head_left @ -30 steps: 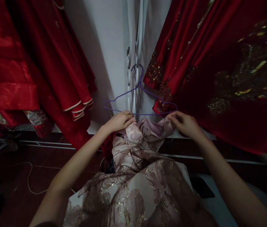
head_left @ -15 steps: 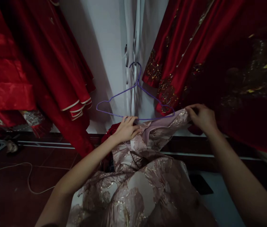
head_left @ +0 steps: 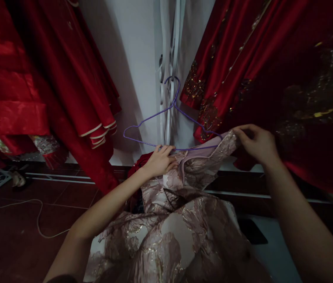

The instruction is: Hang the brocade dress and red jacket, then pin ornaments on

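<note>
A purple clothes hanger point(head_left: 151, 115) hangs by its hook from white metal hardware point(head_left: 171, 43) against the wall. Below it spreads a pinkish dress point(head_left: 172, 236) with a shiny floral pattern. My left hand point(head_left: 161, 160) is closed on the dress's upper edge, by the middle of the hanger's bottom bar; the fingertips touch or nearly touch the bar. At the other side my right hand point(head_left: 256, 142) pinches the dress's shoulder part between thumb and fingers. That shoulder part lies over the hanger's right end. The hanger's left end is bare.
Red garments point(head_left: 86, 90) hang at the left, and red gowns with gold decoration point(head_left: 210, 106) at the right. A white cable point(head_left: 39, 220) runs over the dark red tiled floor point(head_left: 13, 243). A dark flat object point(head_left: 253, 231) lies on a pale surface at lower right.
The dress's shoulder part has come over the hanger's right end, which showed in front of the fabric before. My left hand stays at the bar. The view has shifted slightly.
</note>
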A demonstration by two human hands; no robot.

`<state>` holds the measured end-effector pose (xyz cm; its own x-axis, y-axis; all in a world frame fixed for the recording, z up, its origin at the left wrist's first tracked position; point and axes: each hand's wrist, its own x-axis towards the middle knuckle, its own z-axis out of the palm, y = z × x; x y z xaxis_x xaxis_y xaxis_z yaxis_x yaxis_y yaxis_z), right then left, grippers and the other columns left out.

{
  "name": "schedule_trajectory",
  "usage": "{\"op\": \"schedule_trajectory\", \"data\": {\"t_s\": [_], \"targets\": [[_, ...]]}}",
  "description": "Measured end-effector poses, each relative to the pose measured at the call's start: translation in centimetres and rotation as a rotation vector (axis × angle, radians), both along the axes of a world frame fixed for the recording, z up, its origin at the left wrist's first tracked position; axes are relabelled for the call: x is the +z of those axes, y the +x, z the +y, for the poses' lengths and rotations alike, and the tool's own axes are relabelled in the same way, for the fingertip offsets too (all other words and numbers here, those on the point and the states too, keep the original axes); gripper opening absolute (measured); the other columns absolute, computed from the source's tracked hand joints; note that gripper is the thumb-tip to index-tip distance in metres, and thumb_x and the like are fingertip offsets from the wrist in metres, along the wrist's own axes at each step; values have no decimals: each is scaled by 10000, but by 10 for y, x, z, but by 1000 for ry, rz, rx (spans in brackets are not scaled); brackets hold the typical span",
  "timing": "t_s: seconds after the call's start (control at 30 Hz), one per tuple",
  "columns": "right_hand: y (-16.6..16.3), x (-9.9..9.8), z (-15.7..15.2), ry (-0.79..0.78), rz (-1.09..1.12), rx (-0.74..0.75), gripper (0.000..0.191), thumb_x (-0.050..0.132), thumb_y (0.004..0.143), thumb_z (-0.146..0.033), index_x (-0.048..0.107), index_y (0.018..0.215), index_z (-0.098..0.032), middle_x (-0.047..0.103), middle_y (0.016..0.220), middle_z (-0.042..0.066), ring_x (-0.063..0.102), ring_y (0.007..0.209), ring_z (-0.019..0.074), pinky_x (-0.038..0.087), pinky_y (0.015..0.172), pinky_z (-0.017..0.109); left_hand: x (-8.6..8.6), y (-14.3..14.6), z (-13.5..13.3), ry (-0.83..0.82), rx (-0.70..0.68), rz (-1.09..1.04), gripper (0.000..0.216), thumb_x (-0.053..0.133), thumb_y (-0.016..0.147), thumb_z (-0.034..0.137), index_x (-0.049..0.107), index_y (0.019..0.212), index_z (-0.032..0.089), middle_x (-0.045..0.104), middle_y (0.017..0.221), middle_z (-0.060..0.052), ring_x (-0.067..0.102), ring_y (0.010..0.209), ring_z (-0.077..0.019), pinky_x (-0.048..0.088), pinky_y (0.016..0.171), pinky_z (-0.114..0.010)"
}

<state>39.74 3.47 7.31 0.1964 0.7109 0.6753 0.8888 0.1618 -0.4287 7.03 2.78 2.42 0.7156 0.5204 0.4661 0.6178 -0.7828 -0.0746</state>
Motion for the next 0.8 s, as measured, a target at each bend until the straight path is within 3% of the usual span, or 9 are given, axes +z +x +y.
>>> {"op": "schedule_trajectory", "data": {"t_s": [0.13, 0.27, 0.37, 0.47, 0.53, 0.67, 0.8], "targets": [[-39, 21, 5, 109, -57, 140, 190, 510, 832, -311, 631, 895, -179, 676, 908, 75, 610, 833, 171, 428, 751, 254, 0, 25, -3, -78, -68, -63, 333, 417, 873, 408, 673, 884, 196, 455, 1257, -110, 393, 1166, -248, 272, 980, -454], [-71, 26, 10, 190, -107, 64, 225, 385, 887, -290, 539, 991, -163, 637, 937, 105, 590, 844, 218, 401, 792, 348, 5, 52, -7, -201, -128, -196, 337, 407, 871, 444, 669, 908, 235, 469, 1239, -79, 381, 1191, -236, 271, 991, -455], [-76, 22, 11, 169, -140, 56, 231, 334, 905, -296, 503, 1015, -183, 632, 932, 92, 588, 842, 238, 367, 815, 406, 17, 45, -4, -282, -218, -279, 308, 419, 875, 420, 664, 900, 235, 495, 1213, -62, 410, 1173, -206, 294, 992, -410], [-69, 20, 13, 169, -153, 92, 218, 349, 900, -325, 495, 991, -192, 629, 940, 78, 584, 868, 239, 359, 819, 412, 22, 7, 13, -274, -190, -390, 296, 413, 888, 370, 650, 851, 198, 524, 1156, -60, 463, 1099, -175, 335, 966, -346], [-65, 20, 16, 164, -148, 110, 216, 355, 896, -336, 492, 981, -192, 627, 940, 74, 584, 871, 236, 362, 817, 413, 16, -30, 31, -200, 8, -492, 295, 421, 882, 389, 634, 844, 189, 545, 1036, -60, 475, 1033, -177, 346, 942, -345], [-67, 17, 21, 125, -96, 165, 242, 416, 864, -411, 490, 975, -209, 620, 873, 53, 585, 804, 216, 383, 795, 399, -17, -103, 64, -218, 235, -563, 347, 349, 904, 403, 538, 717, 179, 474, 763, -35, 469, 837, -157, 408, 801, -284], [-74, 15, 19, 112, -36, 181, 242, 421, 855, -442, 505, 951, -236, 605, 822, 26, 579, 777, 199, 405, 778, 380, -43, -147, 76, -237, 326, -577, 317, 335, 911, 385, 493, 712, 195, 465, 735, -28, 458, 812, -164, 403, 779, -282]]}}
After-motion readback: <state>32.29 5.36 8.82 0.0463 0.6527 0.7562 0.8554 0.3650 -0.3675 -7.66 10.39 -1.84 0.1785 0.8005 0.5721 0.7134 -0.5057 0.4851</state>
